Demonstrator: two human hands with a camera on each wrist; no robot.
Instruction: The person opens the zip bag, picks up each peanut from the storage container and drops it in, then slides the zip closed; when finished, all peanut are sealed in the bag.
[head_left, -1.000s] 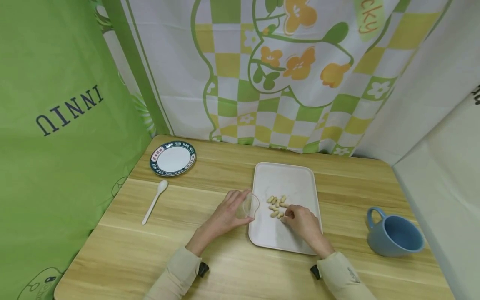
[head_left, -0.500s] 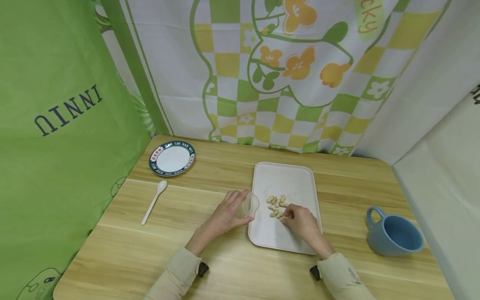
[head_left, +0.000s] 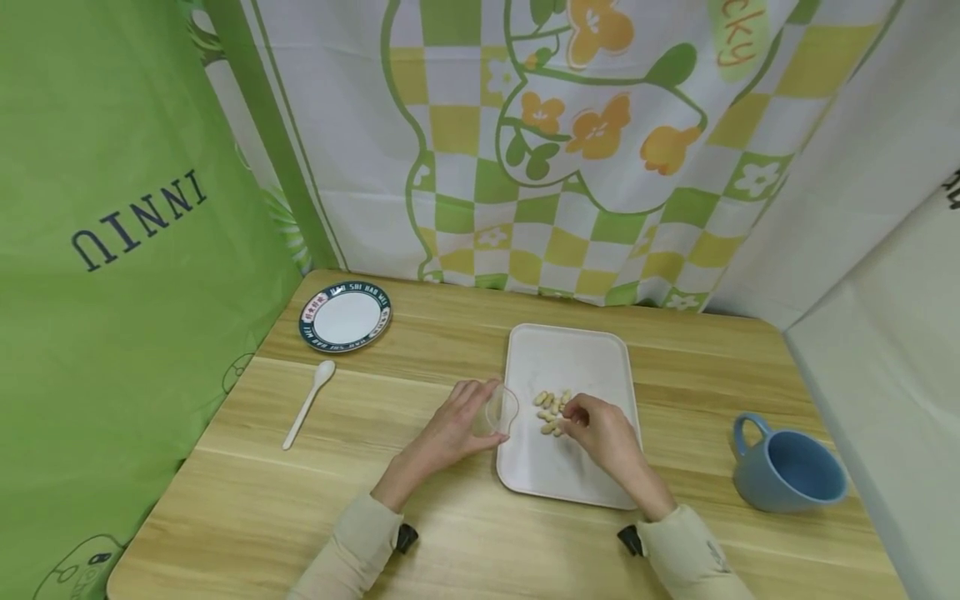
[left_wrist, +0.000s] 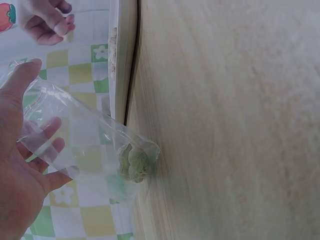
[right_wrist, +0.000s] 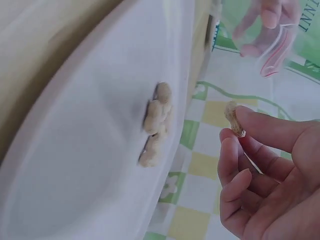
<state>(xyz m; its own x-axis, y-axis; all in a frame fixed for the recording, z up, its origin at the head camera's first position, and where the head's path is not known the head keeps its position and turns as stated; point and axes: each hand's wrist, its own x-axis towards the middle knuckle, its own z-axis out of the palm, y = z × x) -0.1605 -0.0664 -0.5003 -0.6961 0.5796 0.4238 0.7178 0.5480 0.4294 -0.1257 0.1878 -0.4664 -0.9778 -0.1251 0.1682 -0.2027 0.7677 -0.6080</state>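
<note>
My left hand (head_left: 450,429) holds a clear zip-lock bag (left_wrist: 82,127) by its mouth, thumb and fingers spread so the mouth gapes. Several peanuts (left_wrist: 134,162) lie in the bottom of the bag in the left wrist view. My right hand (head_left: 606,433) pinches one peanut (right_wrist: 233,119) between thumb and fingertips, lifted above the tray in the right wrist view. Below it, several more peanuts (head_left: 547,400) lie grouped on the white tray (head_left: 570,350). The bag stands at the tray's left edge.
A white spoon (head_left: 309,406) lies left on the wooden table (head_left: 255,500), below a dark-rimmed plate (head_left: 347,317). At the right stands a blue mug (head_left: 787,471). A patterned cloth (head_left: 525,225) hangs behind the table.
My right hand has risen slightly from the tray, with a peanut between its fingertips. The left hand and bag have stayed in place.
</note>
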